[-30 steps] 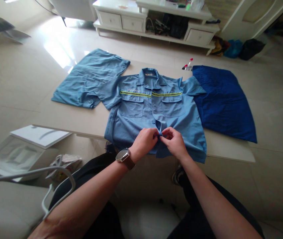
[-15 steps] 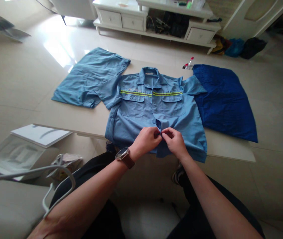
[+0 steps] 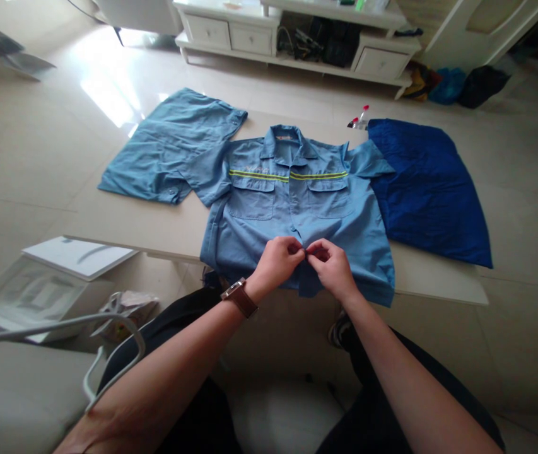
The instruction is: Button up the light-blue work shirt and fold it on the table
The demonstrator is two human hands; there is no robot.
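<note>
A light blue work shirt (image 3: 250,230) with a yellow-striped chest lies face up on the table, collar away from me. Both hands meet at its front opening near the bottom hem. My left hand (image 3: 280,261) pinches the placket edge from the left, a watch on that wrist. Opposite it, my right hand (image 3: 330,265) pinches the same edge, fingertips almost touching the left ones. Whatever button sits between the fingertips is hidden. Another button shows just above the hands. The shirt's hem hangs over the near table edge.
Light blue folded clothing (image 3: 155,145) lies at the table's left, under the shirt's sleeve. Dark blue cloth (image 3: 429,195) covers the right end of the table (image 3: 453,284). Red-capped bottles (image 3: 363,116) stand behind it. A white cabinet (image 3: 231,34) is across the floor.
The gap in the placket above my fingers has narrowed. My left hand has turned slightly at the wrist; both hands stay pinched at the same spot.
</note>
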